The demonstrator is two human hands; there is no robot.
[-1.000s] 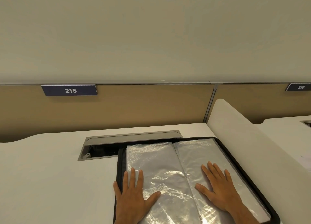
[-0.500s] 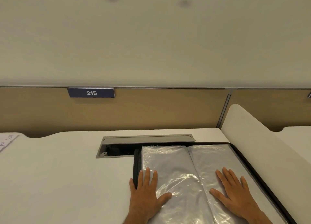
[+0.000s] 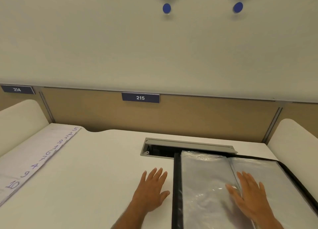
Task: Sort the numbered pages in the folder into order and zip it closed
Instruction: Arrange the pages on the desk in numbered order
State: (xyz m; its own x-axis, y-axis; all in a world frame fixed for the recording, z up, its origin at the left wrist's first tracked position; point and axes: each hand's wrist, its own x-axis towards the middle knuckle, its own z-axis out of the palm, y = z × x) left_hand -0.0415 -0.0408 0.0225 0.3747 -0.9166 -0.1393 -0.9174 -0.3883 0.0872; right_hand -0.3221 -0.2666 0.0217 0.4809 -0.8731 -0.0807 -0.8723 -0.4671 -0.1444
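- While the folder (image 3: 223, 185) lies open at 4 o'clock on the desk (image 3: 103, 177), its clear sleeves look empty, so filing seems not yet begun.
- Pages (image 3: 34, 158) lie fanned at 9 o'clock, well apart from it, numbers out of order: 5, 2, 3, 8, 1, 6, 7, 4, 9, 10.
- Sorting, loading and zipping all appear left.
- Left hand (image 3: 151, 192) rests flat on the desk, fingers spread, holding nothing.
- Right hand (image 3: 247, 194) presses flat on the sleeves, fingers straight.
- Sleeves are glossy, crinkled plastic; the folder's black zip edge is rounded at the corner.
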